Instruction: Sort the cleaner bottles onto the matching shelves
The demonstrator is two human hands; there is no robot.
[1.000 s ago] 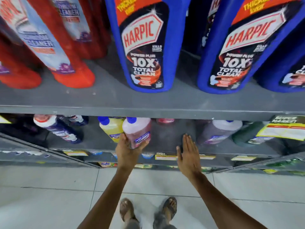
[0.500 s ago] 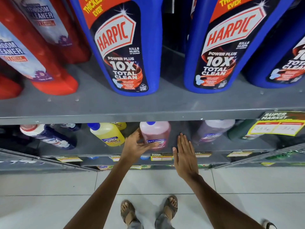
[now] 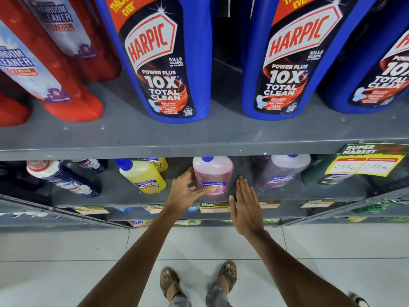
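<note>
A pink cleaner bottle (image 3: 213,171) with a blue cap stands upright on the lower shelf (image 3: 243,197), between a yellow bottle (image 3: 143,176) and a pale purple bottle (image 3: 281,171). My left hand (image 3: 188,192) is at its lower left, fingers loosely spread across the bottle's base and thumb by its left side, no longer clasping it. My right hand (image 3: 244,204) is flat with fingers straight, just right of the pink bottle, holding nothing.
The upper shelf (image 3: 199,138) carries big blue Harpic bottles (image 3: 163,63) and red bathroom-cleaner bottles (image 3: 55,69). A dark blue bottle (image 3: 64,178) lies tilted at lower left, a green one (image 3: 321,176) at right. Price tags line the shelf edges. My sandalled feet stand on the tiled floor.
The left hand carried the pink bottle rightward and set it on the lower shelf, then loosened its grip. The right hand stayed flat beside it.
</note>
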